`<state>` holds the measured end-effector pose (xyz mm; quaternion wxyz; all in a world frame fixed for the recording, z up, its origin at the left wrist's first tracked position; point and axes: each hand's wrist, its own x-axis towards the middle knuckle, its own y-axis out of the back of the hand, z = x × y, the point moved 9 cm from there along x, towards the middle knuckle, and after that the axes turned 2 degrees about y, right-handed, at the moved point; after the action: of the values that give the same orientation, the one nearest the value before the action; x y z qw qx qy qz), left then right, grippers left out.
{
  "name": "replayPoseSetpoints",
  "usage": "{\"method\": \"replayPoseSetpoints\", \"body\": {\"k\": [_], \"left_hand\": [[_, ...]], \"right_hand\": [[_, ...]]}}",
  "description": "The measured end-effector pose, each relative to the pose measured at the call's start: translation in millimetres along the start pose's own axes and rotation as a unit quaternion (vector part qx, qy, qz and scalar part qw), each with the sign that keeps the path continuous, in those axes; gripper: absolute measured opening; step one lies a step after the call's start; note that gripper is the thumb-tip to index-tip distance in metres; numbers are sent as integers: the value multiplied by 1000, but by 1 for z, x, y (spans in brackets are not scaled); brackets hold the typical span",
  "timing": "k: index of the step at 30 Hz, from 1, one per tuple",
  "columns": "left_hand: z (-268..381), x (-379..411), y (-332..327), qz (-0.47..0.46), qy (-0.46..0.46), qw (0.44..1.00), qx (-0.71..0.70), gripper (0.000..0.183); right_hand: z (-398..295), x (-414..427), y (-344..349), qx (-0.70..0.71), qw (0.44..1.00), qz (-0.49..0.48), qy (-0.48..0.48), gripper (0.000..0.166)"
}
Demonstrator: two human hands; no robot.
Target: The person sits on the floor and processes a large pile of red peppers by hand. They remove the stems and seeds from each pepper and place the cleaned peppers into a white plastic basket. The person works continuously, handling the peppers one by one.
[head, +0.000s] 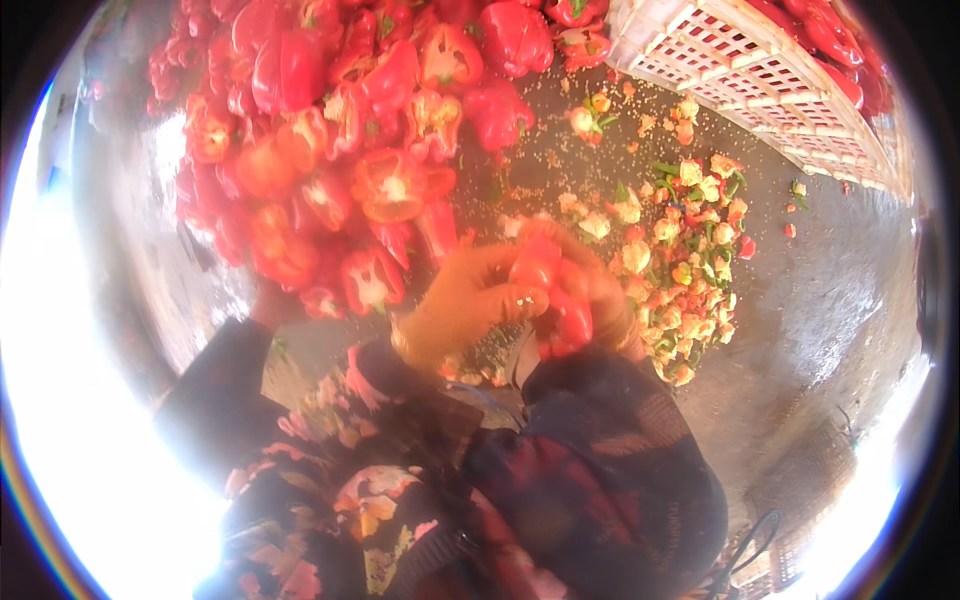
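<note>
My left hand (pixel 465 304), which looks gloved, has its thumb and fingers on a red bell pepper (pixel 566 319) in front of my body. The same pepper is held from the right side by my right hand (pixel 600 289). Whether the pepper is whole or cut cannot be told, as the fingers cover much of it. Beyond my left hand lies a large heap of red bell peppers (pixel 289 71), several of them cut open, such as a halved pepper (pixel 390 187). To the right of my right hand is a pile of pepper cores (pixel 690 300) with pale seeds and green stems.
A white plastic crate (pixel 757 82) stands tilted at the upper right, with red peppers (pixel 832 37) beside or in it. Loose seeds are scattered over the wet grey floor (pixel 810 300). At the lower right lies a mesh-like crate (pixel 802 480) near a dark cord or strap (pixel 750 540).
</note>
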<state>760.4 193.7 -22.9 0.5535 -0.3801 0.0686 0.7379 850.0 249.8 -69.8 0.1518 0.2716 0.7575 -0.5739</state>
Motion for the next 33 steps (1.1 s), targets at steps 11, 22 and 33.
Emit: {"method": "replayPoseSetpoints", "body": {"k": [11,22,33], "left_hand": [[1,-2,3,-245,31,962,-119,38],[-15,165,163,384,-75,909,144,45],[17,147,60,129,-73,979,-138,28]], "right_hand": [[-46,-27,-12,-91,993,47,64,62],[-389,-80,-135,-654,31,461,599,68],[-159,47,-38,-613,698,25,371,59]]}}
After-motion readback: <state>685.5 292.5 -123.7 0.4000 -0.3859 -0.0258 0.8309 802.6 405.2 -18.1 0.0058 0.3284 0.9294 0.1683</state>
